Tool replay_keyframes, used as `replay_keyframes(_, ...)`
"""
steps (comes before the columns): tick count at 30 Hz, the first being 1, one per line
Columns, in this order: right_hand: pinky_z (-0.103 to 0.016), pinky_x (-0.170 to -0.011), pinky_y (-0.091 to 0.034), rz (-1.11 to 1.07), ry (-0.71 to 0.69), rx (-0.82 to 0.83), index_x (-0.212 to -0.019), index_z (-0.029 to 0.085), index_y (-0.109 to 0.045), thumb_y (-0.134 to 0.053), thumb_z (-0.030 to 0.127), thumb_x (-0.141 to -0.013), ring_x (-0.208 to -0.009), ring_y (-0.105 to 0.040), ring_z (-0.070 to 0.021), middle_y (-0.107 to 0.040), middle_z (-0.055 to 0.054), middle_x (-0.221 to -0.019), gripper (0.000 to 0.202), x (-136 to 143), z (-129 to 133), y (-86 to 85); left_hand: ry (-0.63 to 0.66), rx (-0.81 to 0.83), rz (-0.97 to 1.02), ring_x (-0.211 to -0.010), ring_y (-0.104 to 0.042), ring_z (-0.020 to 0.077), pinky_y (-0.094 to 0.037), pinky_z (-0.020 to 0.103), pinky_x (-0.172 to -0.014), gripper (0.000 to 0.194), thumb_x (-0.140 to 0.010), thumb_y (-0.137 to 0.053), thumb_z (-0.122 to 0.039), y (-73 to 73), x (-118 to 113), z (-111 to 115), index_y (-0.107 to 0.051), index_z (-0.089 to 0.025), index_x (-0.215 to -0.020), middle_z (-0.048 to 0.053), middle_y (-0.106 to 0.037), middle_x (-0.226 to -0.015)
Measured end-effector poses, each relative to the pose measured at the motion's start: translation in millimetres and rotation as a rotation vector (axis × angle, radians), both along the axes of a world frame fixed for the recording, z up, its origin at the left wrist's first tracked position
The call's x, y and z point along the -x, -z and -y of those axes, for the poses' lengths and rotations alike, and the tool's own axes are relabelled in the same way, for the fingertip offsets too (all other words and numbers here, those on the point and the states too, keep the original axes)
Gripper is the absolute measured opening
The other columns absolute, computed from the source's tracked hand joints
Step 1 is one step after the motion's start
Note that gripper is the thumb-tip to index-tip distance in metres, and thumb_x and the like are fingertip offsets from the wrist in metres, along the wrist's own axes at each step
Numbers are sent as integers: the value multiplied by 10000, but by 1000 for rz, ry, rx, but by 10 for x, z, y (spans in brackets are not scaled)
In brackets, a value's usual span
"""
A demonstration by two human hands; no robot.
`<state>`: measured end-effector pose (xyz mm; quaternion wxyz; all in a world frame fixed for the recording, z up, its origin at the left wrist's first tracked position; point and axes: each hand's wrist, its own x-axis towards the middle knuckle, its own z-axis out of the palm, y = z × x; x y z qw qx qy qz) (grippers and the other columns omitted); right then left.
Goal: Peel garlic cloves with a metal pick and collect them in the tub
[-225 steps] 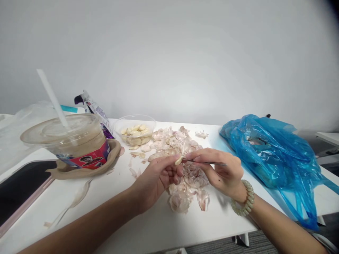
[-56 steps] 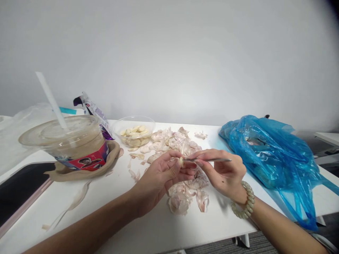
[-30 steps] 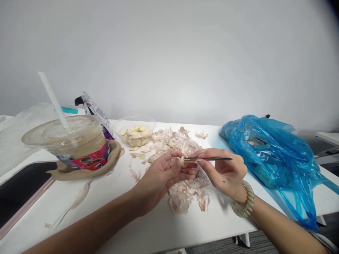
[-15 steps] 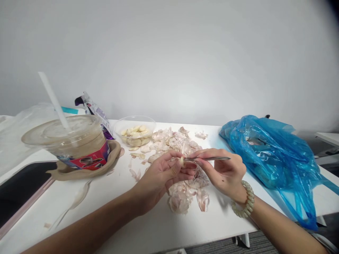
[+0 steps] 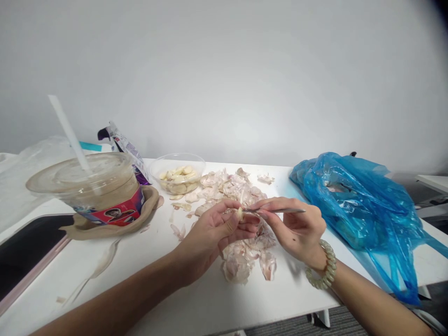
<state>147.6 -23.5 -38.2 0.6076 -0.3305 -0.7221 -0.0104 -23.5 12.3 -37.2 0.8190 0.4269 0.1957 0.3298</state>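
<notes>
The left hand (image 5: 210, 235) pinches a garlic clove (image 5: 240, 214) between closed fingers, above the heap of garlic skins (image 5: 241, 252). The right hand (image 5: 296, 228) grips a thin metal tool (image 5: 276, 211), whose tip touches the clove.

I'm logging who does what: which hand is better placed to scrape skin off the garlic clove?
Right hand: it holds the thin metal tool, tip at the garlic clove pinched by the left hand.

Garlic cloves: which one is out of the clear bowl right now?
The pale garlic clove pinched in the left hand, touched by the right hand's thin metal tool.
</notes>
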Motion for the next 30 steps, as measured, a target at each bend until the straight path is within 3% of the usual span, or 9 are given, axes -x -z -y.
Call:
replay_keyframes(13,-326,-620,-607,-16,38,-82,-916,208,-655,-639,3,-719,-736,-705,-194,-722,-9,-788,285,-10,-36,5,20,35,-21,-773,-647,133,-503,273,-790,160,-878,-500,-157,-31,-11,11,-501,-115,-1033,114,-691,-904)
replay_keyframes(21,-348,-670,-610,-24,-40,-60,-1000,216,-600,-580,11,-775,-812,-692,-188,-703,-26,-860,305,11,-78,-1,18,74,18,-691,-602,120,-488,241,-706,178,-880,-497,-223,-40,-21,-9,-630,-104,-866,82,-668,-810)
replay_keyframes(30,-354,-790,-583,135,-67,57,-1010,201,-572,-537,11,-806,-918,-664,-178,-695,-53,-951,280,-14,-46,-26,12,104,21,-576,-435,86,-400,208,-587,250,-892,-456,-267,-4,-12,-20,-582,-141,-717,-11,-495,-625)
